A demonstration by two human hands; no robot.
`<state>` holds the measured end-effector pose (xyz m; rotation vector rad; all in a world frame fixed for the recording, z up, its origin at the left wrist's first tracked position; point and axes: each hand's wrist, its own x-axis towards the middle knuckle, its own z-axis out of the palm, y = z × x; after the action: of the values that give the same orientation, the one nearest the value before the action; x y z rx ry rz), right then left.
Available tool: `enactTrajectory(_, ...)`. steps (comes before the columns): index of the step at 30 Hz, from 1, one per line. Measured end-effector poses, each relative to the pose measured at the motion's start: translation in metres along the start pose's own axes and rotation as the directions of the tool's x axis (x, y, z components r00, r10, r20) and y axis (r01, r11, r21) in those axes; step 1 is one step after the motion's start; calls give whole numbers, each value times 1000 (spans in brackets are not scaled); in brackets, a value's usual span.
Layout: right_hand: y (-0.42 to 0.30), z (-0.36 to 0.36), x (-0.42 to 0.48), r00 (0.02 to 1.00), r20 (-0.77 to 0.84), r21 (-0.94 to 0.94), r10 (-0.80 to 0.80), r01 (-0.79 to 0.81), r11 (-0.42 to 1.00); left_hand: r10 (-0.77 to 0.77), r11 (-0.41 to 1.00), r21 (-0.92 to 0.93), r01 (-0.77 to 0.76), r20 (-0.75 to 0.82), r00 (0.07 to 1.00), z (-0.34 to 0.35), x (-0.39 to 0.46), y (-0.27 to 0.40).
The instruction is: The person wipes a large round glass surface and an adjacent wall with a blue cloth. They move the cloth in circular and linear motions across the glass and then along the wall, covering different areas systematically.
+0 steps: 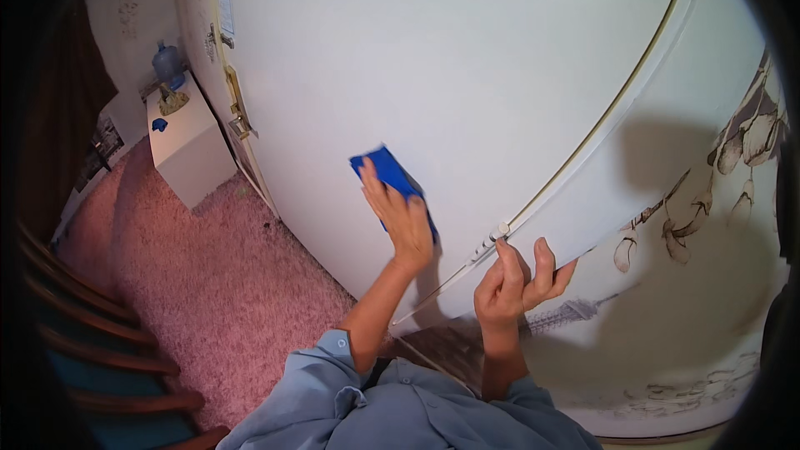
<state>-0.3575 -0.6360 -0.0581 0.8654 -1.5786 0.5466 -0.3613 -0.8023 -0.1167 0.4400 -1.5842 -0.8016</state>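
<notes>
A white door [387,69] fills the middle of the view. My left hand [403,225] lies with its palm and fingers on a folded blue cloth [392,170], pressing it to the lower part of the door. Part of the cloth is hidden under the hand. To the right, my right hand [515,281] is at the white door frame [578,206], just beside a white hinge [490,242]. Its fingers are apart and partly curled, with nothing visible in them. Whether its fingertips touch the hinge is hard to tell.
Pink carpet [250,300] covers the floor at left. A white cabinet [194,156] bears a blue water jug [167,62] and a small blue item [160,125]. A door handle [240,126] projects at the door's left edge. Curved wooden slats [119,350] stand lower left; patterned wallpaper [675,300] is at right.
</notes>
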Motion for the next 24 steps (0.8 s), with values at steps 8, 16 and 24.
enactTrajectory(8,-3,5,3,999,-50,23,-3,4,1000,-260,964,-59,258,-35,965,7,-38,-32)
enactTrajectory(16,-2,2,5,1000,-3,15,-5,5,1000,-497,865,-101,491,-41,867,6,-31,-38)
enactTrajectory(24,0,3,1,1000,-6,53,0,0,999,-450,888,-141,439,-65,890,6,-20,-33)
